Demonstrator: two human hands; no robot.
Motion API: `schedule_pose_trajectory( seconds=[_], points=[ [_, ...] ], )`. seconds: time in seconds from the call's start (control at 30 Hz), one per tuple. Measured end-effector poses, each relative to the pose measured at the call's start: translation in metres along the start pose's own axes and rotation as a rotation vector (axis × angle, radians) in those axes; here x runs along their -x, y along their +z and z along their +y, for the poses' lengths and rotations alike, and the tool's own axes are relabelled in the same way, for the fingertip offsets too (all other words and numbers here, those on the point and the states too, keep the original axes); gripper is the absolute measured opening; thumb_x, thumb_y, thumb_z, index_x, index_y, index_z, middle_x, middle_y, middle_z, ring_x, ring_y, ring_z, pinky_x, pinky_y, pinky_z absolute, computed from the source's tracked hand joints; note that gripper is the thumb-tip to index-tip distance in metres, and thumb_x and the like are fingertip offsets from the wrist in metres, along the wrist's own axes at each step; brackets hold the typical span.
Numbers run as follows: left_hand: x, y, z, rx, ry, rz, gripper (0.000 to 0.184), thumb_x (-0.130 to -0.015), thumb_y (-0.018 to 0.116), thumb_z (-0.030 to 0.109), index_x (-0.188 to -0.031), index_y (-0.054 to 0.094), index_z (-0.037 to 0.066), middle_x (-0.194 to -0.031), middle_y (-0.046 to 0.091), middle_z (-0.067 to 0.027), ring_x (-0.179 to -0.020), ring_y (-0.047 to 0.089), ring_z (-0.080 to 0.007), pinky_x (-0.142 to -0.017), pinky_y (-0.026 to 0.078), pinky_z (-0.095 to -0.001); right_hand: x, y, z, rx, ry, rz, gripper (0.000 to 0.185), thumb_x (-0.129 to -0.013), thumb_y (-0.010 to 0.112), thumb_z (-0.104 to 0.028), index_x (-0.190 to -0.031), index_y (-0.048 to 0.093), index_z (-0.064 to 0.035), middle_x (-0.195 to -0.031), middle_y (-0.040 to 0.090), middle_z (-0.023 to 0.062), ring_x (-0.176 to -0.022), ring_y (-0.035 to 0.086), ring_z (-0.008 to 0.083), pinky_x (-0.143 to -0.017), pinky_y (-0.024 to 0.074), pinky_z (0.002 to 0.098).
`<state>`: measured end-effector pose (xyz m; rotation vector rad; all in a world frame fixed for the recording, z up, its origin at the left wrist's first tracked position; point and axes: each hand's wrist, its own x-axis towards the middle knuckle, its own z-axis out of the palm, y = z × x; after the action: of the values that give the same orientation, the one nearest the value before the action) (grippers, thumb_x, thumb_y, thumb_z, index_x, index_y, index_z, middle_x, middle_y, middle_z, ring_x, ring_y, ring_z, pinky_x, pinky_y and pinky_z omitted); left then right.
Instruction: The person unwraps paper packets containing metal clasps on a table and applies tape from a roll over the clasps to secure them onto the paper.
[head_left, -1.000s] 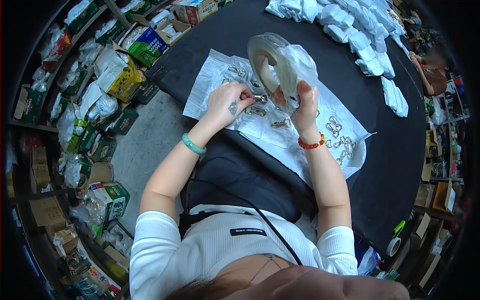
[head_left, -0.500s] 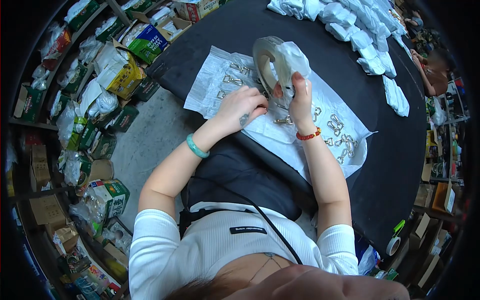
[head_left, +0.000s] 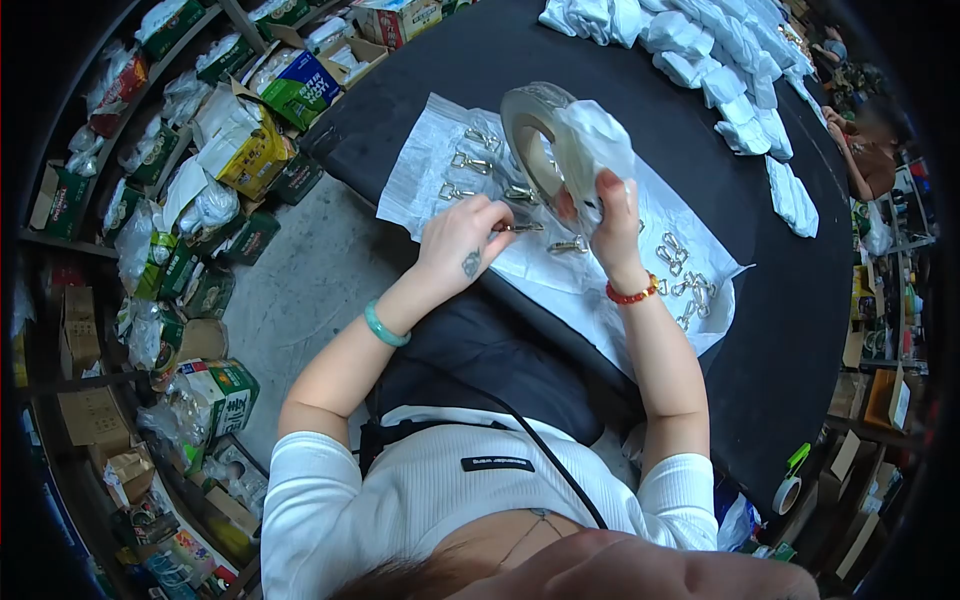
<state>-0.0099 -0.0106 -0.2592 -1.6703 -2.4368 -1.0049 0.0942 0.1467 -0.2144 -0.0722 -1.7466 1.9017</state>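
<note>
My left hand (head_left: 462,245) pinches a small metal snap hook (head_left: 520,228) over the near edge of a white plastic sheet (head_left: 610,295). In my right hand (head_left: 615,230) are a large roll of clear tape (head_left: 520,125) and a white wrapped packet (head_left: 598,138), held together above the sheet. The fingers behind the roll are partly hidden. More snap hooks lie on the sheet: several to the left of the roll, one metal clasp (head_left: 568,245) between my hands, and a loose group (head_left: 675,250) right of my right wrist.
White wrapped packets (head_left: 690,60) are heaped at the far side of the black table (head_left: 420,75). One single packet (head_left: 792,195) lies apart at the right. Shelves with boxes (head_left: 240,150) stand on the left. A tape roll (head_left: 787,495) is near the lower right edge. Another person (head_left: 870,150) sits at far right.
My left hand has drawn back slightly toward me, and the snap hook in its fingers now shows. My right hand has shifted a little to the right and nearer, still holding the tape and packet.
</note>
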Motion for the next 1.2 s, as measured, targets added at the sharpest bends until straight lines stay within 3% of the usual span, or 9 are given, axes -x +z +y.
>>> schedule_pose_trajectory(
  seconds=[0.03,0.1,0.3,0.43,0.6,0.83,1.03,1.1,1.2],
  points=[
    [0.004,0.0,0.0,0.025,-0.041,-0.015,0.008,-0.078,0.064,0.015,-0.083,0.062,0.008,-0.081,0.058,-0.0052,-0.073,0.059,-0.0259,-0.063,0.048,-0.0354,0.007,0.002,-0.005,0.0,0.01,0.004,0.029,-0.087,0.042,-0.019,-0.085,0.06,0.0042,-0.067,0.06,0.0084,-0.056,0.05,0.0134,-0.055,0.0401,0.0237],
    [0.008,0.001,-0.001,0.072,-0.116,-0.037,0.008,-0.078,0.064,0.015,-0.082,0.063,0.008,-0.081,0.058,-0.0054,-0.073,0.059,-0.0261,-0.063,0.048,-0.0357,0.016,0.004,-0.012,-0.001,0.016,-0.053,0.05,-0.091,0.041,-0.039,-0.107,0.056,0.0054,-0.068,0.059,0.0108,-0.054,0.05,0.0146,-0.053,0.0393,0.0242],
    [0.005,0.004,-0.004,0.015,-0.07,-0.012,0.01,-0.076,0.066,0.016,-0.081,0.064,0.008,-0.081,0.059,-0.0058,-0.073,0.059,-0.0266,-0.063,0.048,-0.0355,0.031,0.002,0.021,0.235,-0.007,-0.068,0.051,-0.09,0.042,-0.036,-0.116,0.051,0.0062,-0.069,0.058,0.0116,-0.054,0.05,0.0148,-0.05,0.0382,0.0238],
    [0.006,0.007,-0.008,0.036,-0.024,0.026,0.011,-0.077,0.066,0.016,-0.08,0.065,0.005,-0.077,0.059,-0.0039,-0.064,0.057,-0.023,-0.058,0.044,-0.0322,0.032,0.012,0.002,0.102,0.054,-0.024,0.051,-0.087,0.042,-0.034,-0.119,0.05,0.0058,-0.07,0.058,0.0106,-0.053,0.049,0.015,-0.049,0.0373,0.0231],
    [0.007,0.006,-0.007,0.08,-0.029,0.045,0.011,-0.078,0.065,0.016,-0.079,0.065,0.005,-0.076,0.058,-0.004,-0.065,0.057,-0.0231,-0.058,0.045,-0.0325,0.033,0.008,-0.003,-0.037,-0.01,-0.07,0.053,-0.087,0.043,-0.035,-0.121,0.048,0.0049,-0.07,0.058,0.0097,-0.053,0.049,0.0148,-0.048,0.0376,0.0232],
    [0.006,0.005,-0.006,-0.014,-0.022,0.013,0.01,-0.078,0.064,0.016,-0.081,0.064,0.007,-0.077,0.058,-0.0039,-0.066,0.057,-0.0234,-0.059,0.045,-0.0327,0.036,0.011,0.01,0.094,0.061,-0.003,0.058,-0.088,0.046,-0.043,-0.12,0.048,0.0048,-0.07,0.058,0.0097,-0.052,0.05,0.0149,-0.048,0.0379,0.0235],
    [0.013,0.003,-0.005,0.02,0.06,0.014,0.011,-0.08,0.062,0.019,-0.086,0.063,0.01,-0.08,0.057,-0.0051,-0.071,0.059,-0.0263,-0.06,0.047,-0.0355,0.022,0.008,-0.001,0.013,0.046,-0.005,0.059,-0.089,0.046,-0.045,-0.119,0.049,0.0051,-0.071,0.058,0.0103,-0.052,0.051,0.0149,-0.049,0.0385,0.024],
    [0.009,-0.002,0.0,0.033,0.091,-0.01,0.011,-0.081,0.061,0.02,-0.086,0.063,0.01,-0.08,0.057,-0.0049,-0.071,0.059,-0.0261,-0.059,0.047,-0.0356,0.004,0.003,-0.002,0.008,0.02,0.016,0.055,-0.09,0.045,-0.045,-0.112,0.053,0.0052,-0.068,0.059,0.0099,-0.052,0.051,0.0145,-0.05,0.0396,0.0249],
    [-0.011,-0.024,-0.004,0.131,-0.019,-0.093,0.01,-0.082,0.06,0.02,-0.083,0.062,0.01,-0.08,0.058,-0.0047,-0.071,0.059,-0.0265,-0.061,0.047,-0.0351,-0.024,0.002,0.0,0.054,-0.045,0.013,0.052,-0.092,0.044,-0.044,-0.101,0.058,0.0048,-0.063,0.058,0.009,-0.052,0.05,0.0146,-0.051,0.04,0.0257]
  ],
)
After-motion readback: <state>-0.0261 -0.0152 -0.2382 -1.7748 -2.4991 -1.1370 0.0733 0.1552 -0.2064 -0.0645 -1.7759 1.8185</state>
